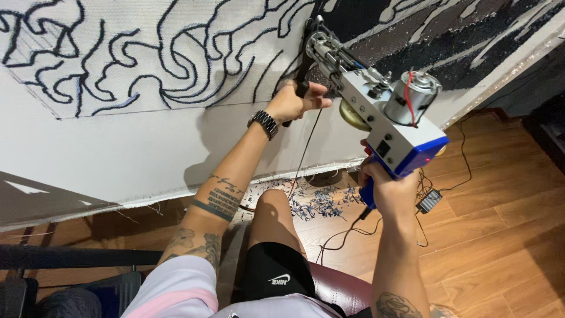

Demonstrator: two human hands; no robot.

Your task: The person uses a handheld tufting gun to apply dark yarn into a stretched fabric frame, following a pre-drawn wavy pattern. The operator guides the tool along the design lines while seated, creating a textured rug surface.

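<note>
A blue and grey tufting gun (382, 112) with a silver motor on top is pressed nose-first against a stretched white cloth (118, 141) that carries black swirling outlines. My left hand (294, 101), with a dark wristwatch on the wrist, grips the gun's black front handle close to the cloth. My right hand (385, 185) is wrapped around the blue rear grip below the gun body. Dark tufted areas (447, 35) fill the cloth's upper right.
Blue and white yarn clippings (321, 200) litter the wooden floor under the cloth's lower edge. A black cable and a small power adapter (429, 200) lie on the floor at right. My knee (271, 218) and a dark red seat (341, 288) are below.
</note>
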